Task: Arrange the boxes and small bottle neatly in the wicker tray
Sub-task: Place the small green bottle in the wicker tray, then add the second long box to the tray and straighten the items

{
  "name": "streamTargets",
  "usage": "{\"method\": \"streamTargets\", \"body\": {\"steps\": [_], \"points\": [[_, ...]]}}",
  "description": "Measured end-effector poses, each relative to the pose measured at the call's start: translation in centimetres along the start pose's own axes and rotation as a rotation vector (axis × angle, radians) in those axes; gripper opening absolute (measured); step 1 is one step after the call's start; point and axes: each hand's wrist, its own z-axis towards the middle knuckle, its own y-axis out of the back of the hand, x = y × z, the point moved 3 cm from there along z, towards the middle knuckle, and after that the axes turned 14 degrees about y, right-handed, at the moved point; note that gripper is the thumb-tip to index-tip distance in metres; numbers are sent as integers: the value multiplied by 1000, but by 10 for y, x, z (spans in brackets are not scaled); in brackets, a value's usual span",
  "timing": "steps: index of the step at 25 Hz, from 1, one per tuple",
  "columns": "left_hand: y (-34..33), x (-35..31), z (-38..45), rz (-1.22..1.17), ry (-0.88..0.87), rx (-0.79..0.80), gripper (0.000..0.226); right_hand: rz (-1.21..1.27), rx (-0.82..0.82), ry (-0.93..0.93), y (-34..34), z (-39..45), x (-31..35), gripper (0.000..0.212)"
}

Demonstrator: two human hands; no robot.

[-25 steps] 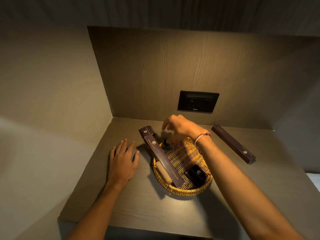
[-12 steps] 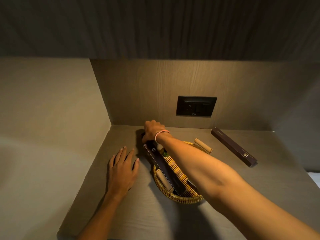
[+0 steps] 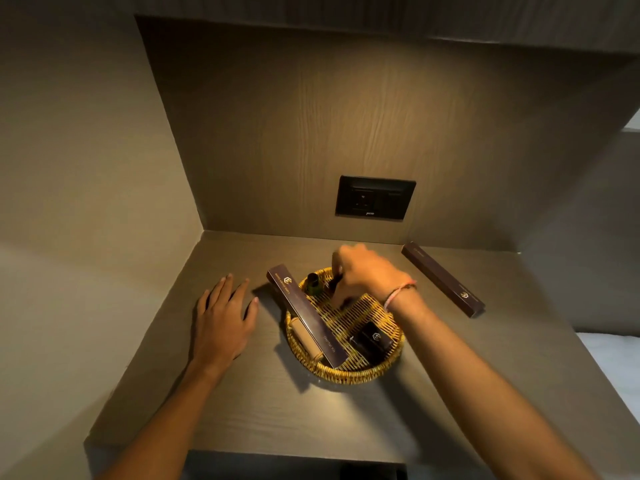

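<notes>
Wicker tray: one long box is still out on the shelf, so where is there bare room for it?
Bare weave runs down the tray's middle, between the long box leaning on its left rim and the small boxes at right. The back is crowded: bottle and right hand.

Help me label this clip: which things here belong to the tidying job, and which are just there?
Job things:
wicker tray
long box across the tray
long box on the shelf
small box in the tray
small bottle
small dark box in the right hand

Just there:
wall socket
shelf
left hand, resting flat
</notes>
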Motion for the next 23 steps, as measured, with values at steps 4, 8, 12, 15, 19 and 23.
{"method": "streamTargets", "body": {"steps": [4,8,12,15,19,23], "points": [[0,-1,1,0,-5,1,51,-73,91,-31,-37,-12,1,60],[3,-1,-1,-13,1,7,54,-40,77,-33,-30,-17,-12,65],[5,-4,-1,-29,4,11,55,79,-354,-134,22,-24,-68,48],[6,-4,-2,-22,4,13,56,27,-416,-333,31,-26,-130,42],[5,-3,-2,-21,4,13,55,76,-286,-474,-3,-34,-178,41],[4,-3,0,-19,1,15,55,24,-433,-409,16,-40,-168,47]]}}
